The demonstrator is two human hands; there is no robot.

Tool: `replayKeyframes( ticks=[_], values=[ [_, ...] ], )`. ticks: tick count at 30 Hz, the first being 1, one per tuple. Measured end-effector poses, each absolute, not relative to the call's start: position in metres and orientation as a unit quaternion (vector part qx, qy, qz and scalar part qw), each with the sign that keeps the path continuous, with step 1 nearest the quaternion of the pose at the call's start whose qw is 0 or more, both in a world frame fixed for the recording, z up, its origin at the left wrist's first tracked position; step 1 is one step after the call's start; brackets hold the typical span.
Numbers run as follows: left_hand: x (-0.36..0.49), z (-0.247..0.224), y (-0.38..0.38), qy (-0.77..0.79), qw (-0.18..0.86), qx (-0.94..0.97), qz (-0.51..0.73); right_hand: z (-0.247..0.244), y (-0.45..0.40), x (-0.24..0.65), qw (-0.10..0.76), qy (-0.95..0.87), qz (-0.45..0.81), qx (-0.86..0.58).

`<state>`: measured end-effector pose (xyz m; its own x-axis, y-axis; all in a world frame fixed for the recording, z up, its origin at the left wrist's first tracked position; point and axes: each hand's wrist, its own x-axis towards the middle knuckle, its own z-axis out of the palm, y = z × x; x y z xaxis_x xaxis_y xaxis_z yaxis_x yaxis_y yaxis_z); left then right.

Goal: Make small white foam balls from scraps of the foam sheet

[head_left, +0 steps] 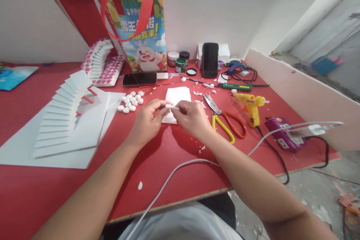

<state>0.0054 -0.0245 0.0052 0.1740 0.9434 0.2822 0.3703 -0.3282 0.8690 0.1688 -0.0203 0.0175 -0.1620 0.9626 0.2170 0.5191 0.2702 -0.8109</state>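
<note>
My left hand (150, 120) is closed in a pinch on a small round white roll (168, 105). Close beside it, the closed fingers of my right hand (192, 118) grip a thin white strip (175, 108), which seems to run to the roll. Both hands are just above a stack of white sheets (178, 93) on the red table. Left of my left hand lies a cluster of several similar white rolls (129, 102). Scissors (222, 114) with one yellow and one red handle lie spread beside my right hand.
White stepped panels (62, 112) stand on white boards at left. Behind are a printed bag (143, 26), phones (140, 79) and paint jars (180, 65). A yellow glue gun (251, 107) and purple power block (284, 135) lie right. A white cable (180, 165) crosses the front edge.
</note>
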Motion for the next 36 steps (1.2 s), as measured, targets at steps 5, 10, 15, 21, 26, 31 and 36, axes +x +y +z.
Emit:
replayKeyframes(
  ticks=[5, 10, 15, 21, 26, 31, 36],
  values=[
    [0.012, 0.003, -0.028, 0.485, 0.302, 0.685, 0.452, 0.012, -0.023, 0.165, 0.397, -0.719, 0.235, -0.52],
    [0.008, 0.002, -0.024, 0.475, 0.36, 0.651, 0.47, 0.017, -0.021, 0.166, 0.411, -0.638, 0.402, -0.512],
    [0.001, 0.006, -0.02, 0.467, 0.401, 0.642, 0.456, 0.026, -0.011, 0.172, 0.414, -0.449, 0.634, -0.475],
    [0.0, 0.005, -0.021, 0.466, 0.317, 0.704, 0.431, 0.022, -0.012, 0.175, 0.392, -0.552, 0.554, -0.485],
    [-0.002, 0.0, -0.018, 0.474, 0.304, 0.713, 0.418, 0.023, -0.014, 0.174, 0.386, -0.58, 0.521, -0.493],
    [-0.004, 0.002, -0.017, 0.477, 0.294, 0.712, 0.423, 0.025, -0.008, 0.179, 0.38, -0.448, 0.649, -0.484],
    [-0.004, 0.005, -0.017, 0.452, 0.285, 0.725, 0.434, 0.023, -0.002, 0.186, 0.263, -0.305, 0.83, -0.386]
  ],
)
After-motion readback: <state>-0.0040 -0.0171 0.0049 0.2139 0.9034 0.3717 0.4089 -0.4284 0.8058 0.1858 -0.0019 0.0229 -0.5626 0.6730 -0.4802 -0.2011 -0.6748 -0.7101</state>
